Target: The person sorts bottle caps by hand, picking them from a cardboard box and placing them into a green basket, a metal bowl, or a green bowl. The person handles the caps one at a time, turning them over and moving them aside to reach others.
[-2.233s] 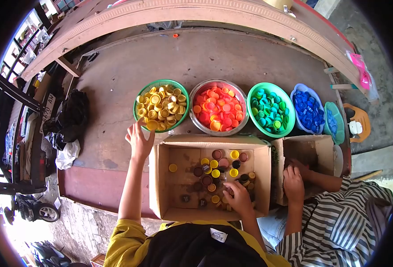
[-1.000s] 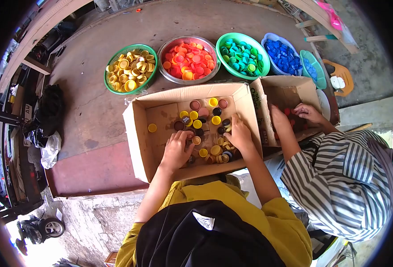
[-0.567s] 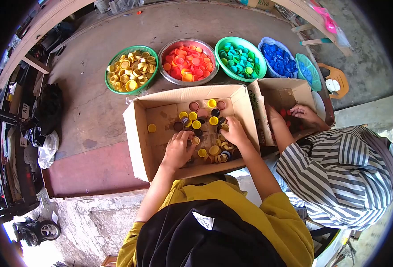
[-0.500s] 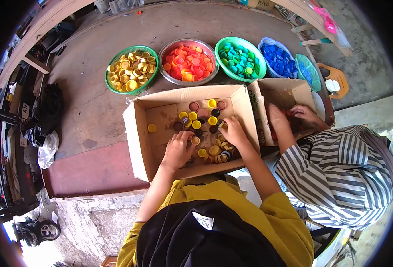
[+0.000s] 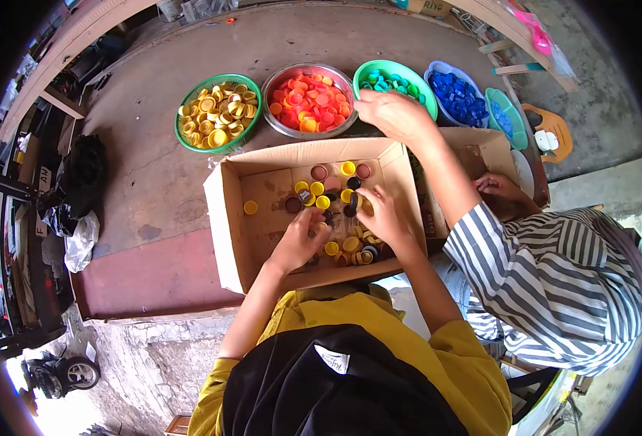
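Observation:
A cardboard box in front of me holds loose plastic bottle caps. My left hand is inside it, fingers curled together beside a black cap; what they hold, if anything, is hidden. Farther right in the box, my right hand pinches a black bottle cap at its fingertips. Yellow caps and brown caps lie scattered beyond my hands. Under and between my wrists is a pile of tan and yellow caps.
Behind the box stand a green basket of yellow caps, a metal bowl of red caps, a green basin and a basket of blue caps. A co-worker's hand reaches over from a second box at right.
The co-worker's arm has swung up from the second box to the green basin. My right fingertips now have a black cap instead of a yellowish one. My left hand has shifted slightly right.

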Demonstrator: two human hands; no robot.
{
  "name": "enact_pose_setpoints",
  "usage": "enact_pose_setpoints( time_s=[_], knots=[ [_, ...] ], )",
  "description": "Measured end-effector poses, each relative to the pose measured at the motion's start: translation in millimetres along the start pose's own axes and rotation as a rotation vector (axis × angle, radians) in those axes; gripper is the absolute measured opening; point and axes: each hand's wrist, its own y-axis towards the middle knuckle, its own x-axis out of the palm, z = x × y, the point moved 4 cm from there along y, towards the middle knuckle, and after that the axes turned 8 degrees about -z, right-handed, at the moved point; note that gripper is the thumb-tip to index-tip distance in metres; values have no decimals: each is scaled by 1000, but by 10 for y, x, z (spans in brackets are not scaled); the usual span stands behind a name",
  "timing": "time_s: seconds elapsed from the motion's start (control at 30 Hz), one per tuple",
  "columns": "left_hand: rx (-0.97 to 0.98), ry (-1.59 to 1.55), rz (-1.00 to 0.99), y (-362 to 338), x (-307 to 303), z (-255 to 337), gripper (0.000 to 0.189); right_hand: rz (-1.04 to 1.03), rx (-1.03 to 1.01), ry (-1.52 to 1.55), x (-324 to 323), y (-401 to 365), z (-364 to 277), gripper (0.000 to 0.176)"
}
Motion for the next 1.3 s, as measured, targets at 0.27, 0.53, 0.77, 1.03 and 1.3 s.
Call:
enact_pose_setpoints(
  time_s=[0.27,0.53,0.77,1.03,1.3],
  knots=[
    [-12,-104,-90,260,-37,242,28,-32,-126,210,-298,-101,-627,36],
    [21,343,321,90,-259,-24,45,-68,-28,381,-206,-210,-605,34],
    [-324,-1309,-232,107,150,-135,41,13,-251,212,-281,-1,-1057,42],
    [-387,-1642,-55,126,3,-91,40,-254,354,-315,165,71,283,43],
    [-356,-1660,-62,131,-11,-46,51,-321,288,-210,322,137,407,35]
  ],
)
